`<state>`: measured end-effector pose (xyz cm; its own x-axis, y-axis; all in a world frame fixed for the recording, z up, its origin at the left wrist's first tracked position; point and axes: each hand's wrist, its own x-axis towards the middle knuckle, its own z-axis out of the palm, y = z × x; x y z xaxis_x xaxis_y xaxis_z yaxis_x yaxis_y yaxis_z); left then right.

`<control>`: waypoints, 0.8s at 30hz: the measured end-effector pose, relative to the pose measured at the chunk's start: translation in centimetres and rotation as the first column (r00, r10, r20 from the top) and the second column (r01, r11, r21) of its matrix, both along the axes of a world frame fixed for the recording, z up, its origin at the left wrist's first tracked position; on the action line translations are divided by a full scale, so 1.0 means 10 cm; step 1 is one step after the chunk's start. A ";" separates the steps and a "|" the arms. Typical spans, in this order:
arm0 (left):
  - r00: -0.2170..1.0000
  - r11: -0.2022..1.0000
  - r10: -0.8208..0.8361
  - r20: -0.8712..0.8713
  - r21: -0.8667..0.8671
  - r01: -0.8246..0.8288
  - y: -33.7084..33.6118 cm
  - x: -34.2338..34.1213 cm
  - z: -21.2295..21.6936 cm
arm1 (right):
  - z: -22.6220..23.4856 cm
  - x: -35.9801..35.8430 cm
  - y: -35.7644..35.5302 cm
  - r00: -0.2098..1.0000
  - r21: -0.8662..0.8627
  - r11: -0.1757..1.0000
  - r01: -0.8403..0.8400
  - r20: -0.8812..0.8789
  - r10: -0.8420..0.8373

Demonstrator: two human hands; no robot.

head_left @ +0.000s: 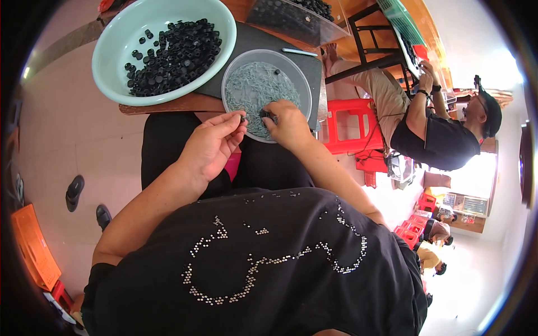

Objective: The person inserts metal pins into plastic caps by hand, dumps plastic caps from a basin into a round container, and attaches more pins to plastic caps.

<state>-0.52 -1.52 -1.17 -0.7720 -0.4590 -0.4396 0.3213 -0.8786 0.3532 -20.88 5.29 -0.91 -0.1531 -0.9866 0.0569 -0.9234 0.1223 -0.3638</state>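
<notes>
- While the left hand (216, 143) is pinching a small dark piece (243, 117) between thumb and fingertips, it is holding it just beyond the tub's near-left side, probably so the piece is staying plainly in sight.
- The right hand (287, 124) is reaching over the tub's right part, fingers curling beside a dark cluster (265, 115); whether they are closing on it, I cannot tell from where I am standing.
- The round tub (226, 92) is sitting right before the person, seemingly because its slender pale pins (255, 84) are needing to be close to both hands.
- The mint basin (106, 56), wider and deeper, is standing left of it, apparently for keeping the loose black caps (176, 59) from rolling away.
- Underneath, a dark grey mat (255, 38) is covering part of the wooden table (174, 106); a clear box (300, 25) of more black parts is resting beyond, with a white stick (298, 52) lying near it.
- Around us, a co-worker (437, 134) in a black cap is working to the right, past a red stool (351, 126); dark slippers (74, 191) are lying on the pale tiled floor (106, 140).
</notes>
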 end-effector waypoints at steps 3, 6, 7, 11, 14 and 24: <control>1.000 1.000 -0.003 -0.007 0.006 0.004 -0.01 0.02 0.03 | -0.01 -0.04 0.02 0.990 -0.146 0.989 -0.017 0.135 0.037; 1.000 1.000 0.008 0.013 0.020 -0.008 0.02 -0.01 0.05 | 0.28 0.23 0.04 0.935 -0.133 0.990 0.048 0.355 0.003; 1.000 1.000 0.011 0.027 0.026 -0.012 0.03 -0.02 0.05 | 0.32 0.28 0.06 0.935 -0.133 0.990 0.050 0.355 0.001; 0.993 0.998 -0.055 -0.106 0.005 0.055 0.07 -0.03 -0.01 | 0.36 0.39 0.06 0.941 -0.349 0.918 -0.187 0.205 0.269; 0.988 0.997 -0.072 -0.136 0.002 0.073 0.06 -0.04 -0.03 | 0.41 0.42 0.09 0.941 -0.343 0.926 -0.161 0.230 0.249; 0.970 0.984 -0.149 -0.192 0.071 0.166 0.15 -0.04 0.12 | 0.45 0.54 0.16 0.875 -0.333 0.943 -0.015 0.452 0.174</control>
